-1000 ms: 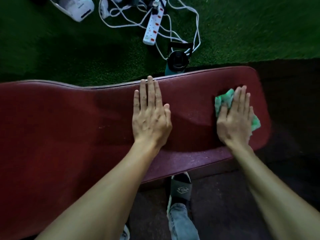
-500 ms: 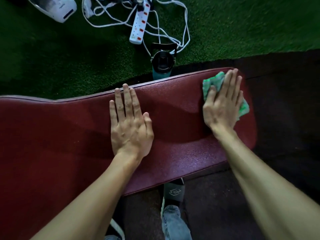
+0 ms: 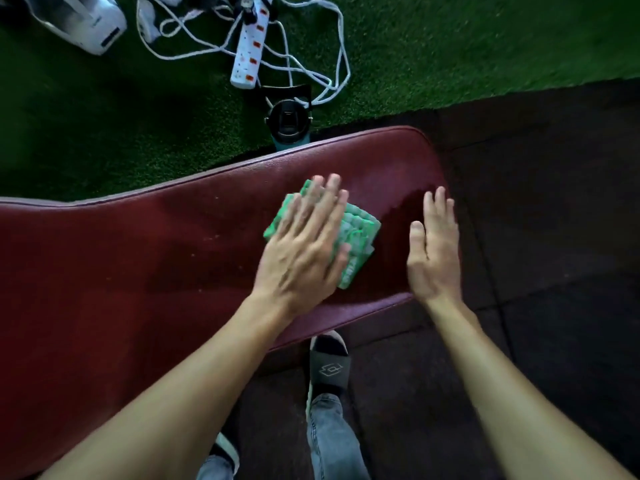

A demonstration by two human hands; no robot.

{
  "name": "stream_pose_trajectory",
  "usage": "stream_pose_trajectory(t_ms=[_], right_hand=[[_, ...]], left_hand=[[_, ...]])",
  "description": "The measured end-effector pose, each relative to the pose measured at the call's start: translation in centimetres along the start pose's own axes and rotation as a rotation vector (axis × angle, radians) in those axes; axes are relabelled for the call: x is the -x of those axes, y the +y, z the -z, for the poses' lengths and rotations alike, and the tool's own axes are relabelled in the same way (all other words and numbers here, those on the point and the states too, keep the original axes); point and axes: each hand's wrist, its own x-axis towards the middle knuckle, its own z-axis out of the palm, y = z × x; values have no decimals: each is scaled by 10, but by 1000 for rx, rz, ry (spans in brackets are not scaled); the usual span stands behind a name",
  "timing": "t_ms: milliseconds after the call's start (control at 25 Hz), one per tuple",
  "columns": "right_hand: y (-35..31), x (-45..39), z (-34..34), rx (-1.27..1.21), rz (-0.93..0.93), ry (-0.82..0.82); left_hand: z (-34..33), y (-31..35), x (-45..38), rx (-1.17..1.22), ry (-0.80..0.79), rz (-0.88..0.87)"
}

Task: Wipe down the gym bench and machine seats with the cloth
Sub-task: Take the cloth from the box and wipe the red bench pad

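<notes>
A long dark-red padded gym bench (image 3: 138,271) runs from the left edge to the right of centre. A folded green and white cloth (image 3: 360,233) lies on its right part. My left hand (image 3: 304,247) lies flat on the cloth, fingers extended, pressing it onto the pad; the hand is blurred. My right hand (image 3: 433,251) hovers over the bench's right end, fingers apart, holding nothing, just right of the cloth. A damp-looking patch shows on the pad between the cloth and my right hand.
Behind the bench on green turf (image 3: 485,46) stand a dark bottle (image 3: 289,121), a white power strip (image 3: 249,53) with tangled cables and a white appliance (image 3: 79,26). Dark rubber flooring (image 3: 554,237) lies to the right. My sandalled foot (image 3: 329,368) stands under the bench's near edge.
My right hand has come off the cloth and now sits open at the bench end. My left hand has moved right from the bare pad onto the cloth.
</notes>
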Motion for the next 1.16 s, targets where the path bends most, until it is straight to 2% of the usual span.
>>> stream_pose_trajectory(t_ms=[40,120,200,320,440,600,720,920,1160], right_hand=[[14,1,7,-22,-15,-67],[26,-1,18,-204,-29,-169],[27,-5,28,-394,-81,-183],[26,-3,33,-509,-95,-151],[23,-2,23,-455,-69,-136],[9,6,-2,-149,7,-69],[-6,19,-19,4,115,-92],[-49,31,-57,20,172,-47],[-110,57,-112,148,305,-62]], left_hand=[[-11,12,-9,-50,-47,-49],[-38,34,-34,-117,-94,-32],[-59,64,-59,-103,-137,-49],[-73,96,-58,-63,-151,-95],[-61,83,-15,-30,-173,-162],[-38,44,13,-62,-165,-207],[-32,28,17,-87,-140,-110],[-7,-42,42,-111,-27,104],[33,-126,115,-189,-64,358]])
